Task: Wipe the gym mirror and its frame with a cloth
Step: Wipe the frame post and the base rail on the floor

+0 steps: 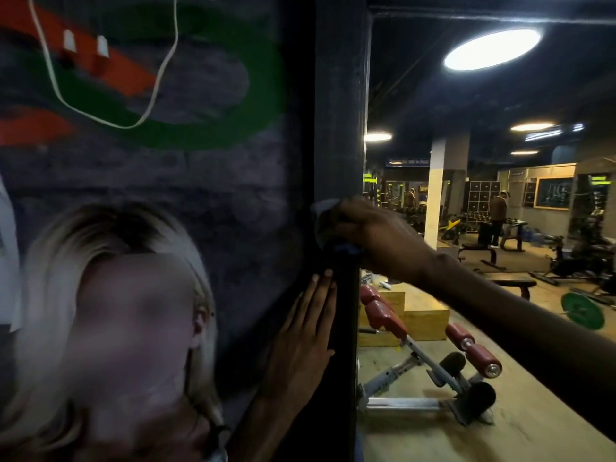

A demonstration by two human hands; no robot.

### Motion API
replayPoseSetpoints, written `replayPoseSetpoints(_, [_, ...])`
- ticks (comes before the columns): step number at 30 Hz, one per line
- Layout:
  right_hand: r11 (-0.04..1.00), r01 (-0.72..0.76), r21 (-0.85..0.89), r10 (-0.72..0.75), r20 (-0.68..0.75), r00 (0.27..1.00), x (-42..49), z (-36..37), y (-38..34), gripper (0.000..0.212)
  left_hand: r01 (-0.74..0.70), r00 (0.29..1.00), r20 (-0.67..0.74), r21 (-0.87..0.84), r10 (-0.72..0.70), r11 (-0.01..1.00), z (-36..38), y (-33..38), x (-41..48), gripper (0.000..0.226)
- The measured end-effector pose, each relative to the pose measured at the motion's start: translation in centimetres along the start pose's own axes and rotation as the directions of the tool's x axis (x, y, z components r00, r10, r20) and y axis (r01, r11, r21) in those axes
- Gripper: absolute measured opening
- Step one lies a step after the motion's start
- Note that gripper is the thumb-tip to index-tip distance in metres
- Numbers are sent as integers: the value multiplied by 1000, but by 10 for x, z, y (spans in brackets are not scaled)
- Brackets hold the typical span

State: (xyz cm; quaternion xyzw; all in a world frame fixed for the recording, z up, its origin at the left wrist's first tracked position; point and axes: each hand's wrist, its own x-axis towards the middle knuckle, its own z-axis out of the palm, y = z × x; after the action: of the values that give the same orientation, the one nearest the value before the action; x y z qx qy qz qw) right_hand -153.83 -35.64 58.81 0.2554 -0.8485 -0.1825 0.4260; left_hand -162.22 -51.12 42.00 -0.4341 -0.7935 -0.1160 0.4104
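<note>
Black frame: the mirror's dark vertical frame [338,128] runs down the middle of the view, with a painted wall mural [143,95] to its left and the mirror [483,228] to its right.
Cloth: a pale bluish cloth [321,213] is bunched against the frame at about mid-height, mostly hidden under the hand; a small blue edge shows just below the knuckles.
Right hand: the right hand [370,235] reaches in from the right across the glass and lies over the cloth, pushing it onto the frame's face.
Right grip: fingers curled and pressed together on the cloth; it looks like a clamp rather than a pinch.
Left hand: the left hand [306,328] lies lower, palm flat, fingers pointing up along the frame's left edge where it meets the wall.
Left grip: spread out flat and holding nothing, touching only the frame and wall.
Why so: the flat hand probably steadies the body, leaving the other free to bear on the cloth.
Step in hand: wiping the frame's left upright, judging by where the cloth sits.
Mirror: it reflects ceiling lights [491,50], a red-padded bench [430,345] and a green weight plate [581,310]; smears cannot be judged in this dim light.
Risk: the cloth could slip off the narrow frame edge.
</note>
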Motion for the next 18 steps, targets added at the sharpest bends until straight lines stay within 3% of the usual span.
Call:
replayPoseSetpoints(3, [963,-263,-56,242,-245,939,7,-6,16,34,6,1000,12,4,-6,1000,1,1,-4,132])
replayPoseSetpoints(5, [931,-363,32,353,-322,878,7,4,12,32,17,1000,21,2,-17,1000,2,4,-6,133])
replayPoseSetpoints(6, [948,-314,39,312,-283,907,5,14,5,29,20,999,25,7,-20,1000,3,5,-8,132])
replayPoseSetpoints(8, [997,-79,-2,78,-93,993,-8,30,-13,34,13,999,36,17,-14,1000,8,6,-13,131])
replayPoseSetpoints(9, [1000,15,-12,-15,-10,1000,-14,32,-17,37,9,999,36,20,-10,1000,10,6,-16,131])
replayPoseSetpoints(10, [1000,25,6,-25,3,1000,-16,29,-15,35,8,999,35,27,-9,1000,12,6,-19,131])
replayPoseSetpoints(12, [991,-131,39,135,-148,980,-13,20,-3,31,13,999,36,39,-14,999,13,7,-24,131])
replayPoseSetpoints(15, [919,-379,108,393,-322,861,-10,20,7,41,29,998,48,36,-30,999,13,10,-26,130])
replayPoseSetpoints(16, [918,-376,129,397,-294,870,-12,27,2,38,35,998,48,34,-36,999,14,10,-26,130])
replayPoseSetpoints(18, [975,-197,98,207,-105,973,-20,45,-15,31,43,998,50,23,-44,999,18,11,-28,129])
